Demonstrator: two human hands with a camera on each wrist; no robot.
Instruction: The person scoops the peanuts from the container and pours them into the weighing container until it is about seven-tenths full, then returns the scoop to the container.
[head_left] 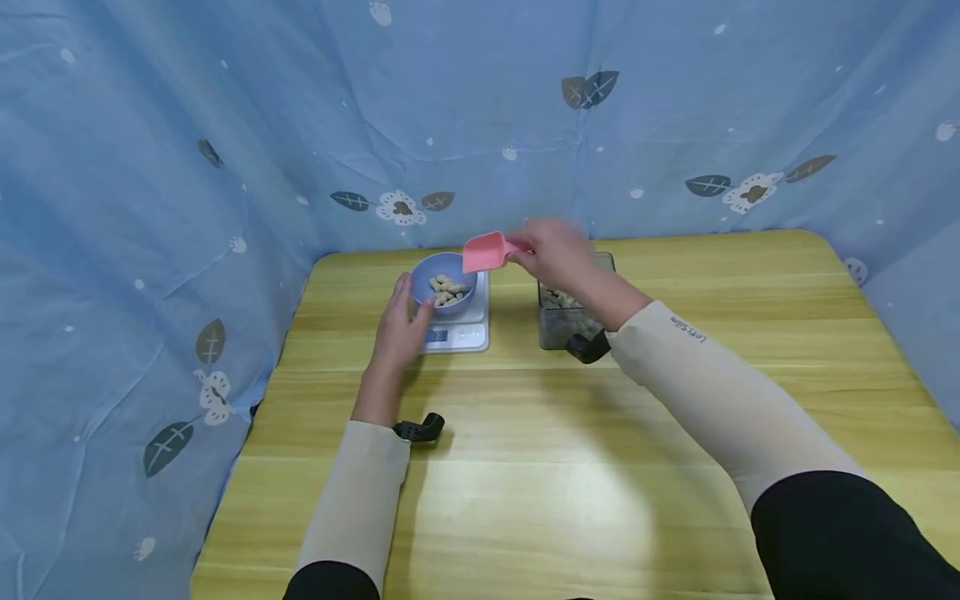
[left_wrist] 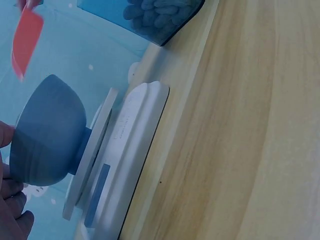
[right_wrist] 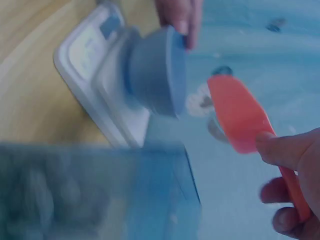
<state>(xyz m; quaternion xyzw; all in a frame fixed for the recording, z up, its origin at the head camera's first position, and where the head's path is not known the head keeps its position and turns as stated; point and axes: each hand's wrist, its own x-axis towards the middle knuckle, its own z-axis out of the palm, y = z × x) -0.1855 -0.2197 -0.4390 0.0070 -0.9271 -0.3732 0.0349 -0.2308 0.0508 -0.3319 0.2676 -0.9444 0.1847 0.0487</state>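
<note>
A blue bowl (head_left: 421, 268) stands on a white kitchen scale (head_left: 474, 333), with some peanuts in their shells (head_left: 447, 290) inside it. My left hand (head_left: 397, 327) holds the bowl's near left side between thumb and fingers. In my right hand (head_left: 555, 252) is the handle of a pink scoop (head_left: 484, 252), raised just right of the bowl's rim. The scoop's blade (right_wrist: 237, 112) looks bare in the right wrist view. Beneath my right forearm, a clear container (head_left: 558, 331) of peanuts is partly hidden.
Everything stands near the far edge of a wooden table (head_left: 525, 467). A blue patterned curtain (head_left: 480, 108) hangs behind and to the sides. Dark wrist cameras (head_left: 422, 427) stick out from both wrists. Between scale and container lies a narrow strip of tabletop.
</note>
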